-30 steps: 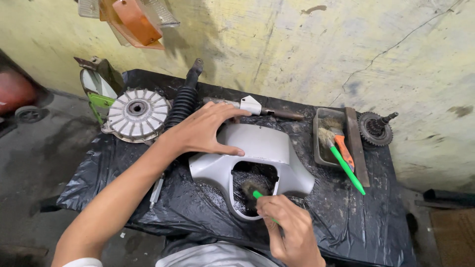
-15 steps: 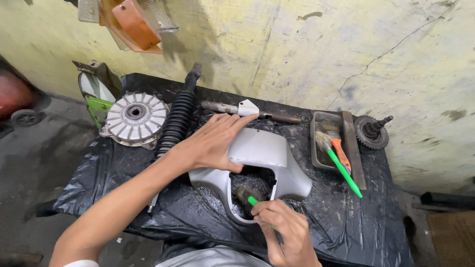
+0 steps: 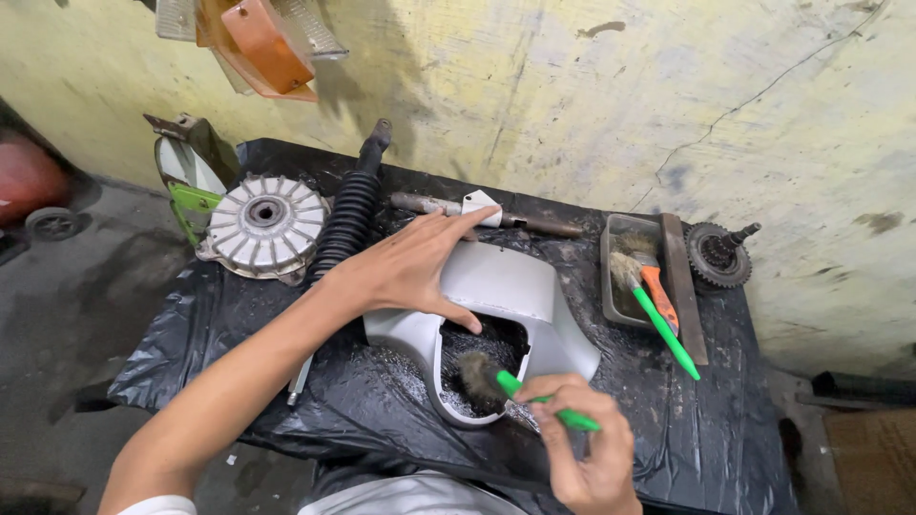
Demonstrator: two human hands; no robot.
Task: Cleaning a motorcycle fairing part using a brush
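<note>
A white plastic cover (image 3: 506,286) with a U-shaped opening lies on a table wrapped in black plastic sheet (image 3: 229,334). My left hand (image 3: 405,270) rests flat on the cover's top left, fingers spread, pinning it down. My right hand (image 3: 587,448) grips a green-handled brush (image 3: 520,389) near the table's front edge. The brush's dirty bristles sit inside the cover's opening, over wet black sheet.
A finned metal hub (image 3: 264,224) and a black ribbed rubber boot (image 3: 345,215) lie at the left. A metal rod (image 3: 487,215) lies behind the cover. A grey tray (image 3: 625,272) holds two brushes at the right, beside a gear (image 3: 716,253). A yellowish wall stands behind.
The brush has moved left and forward inside the cover's opening. My left hand slid slightly along the cover's top, still pressing on it.
</note>
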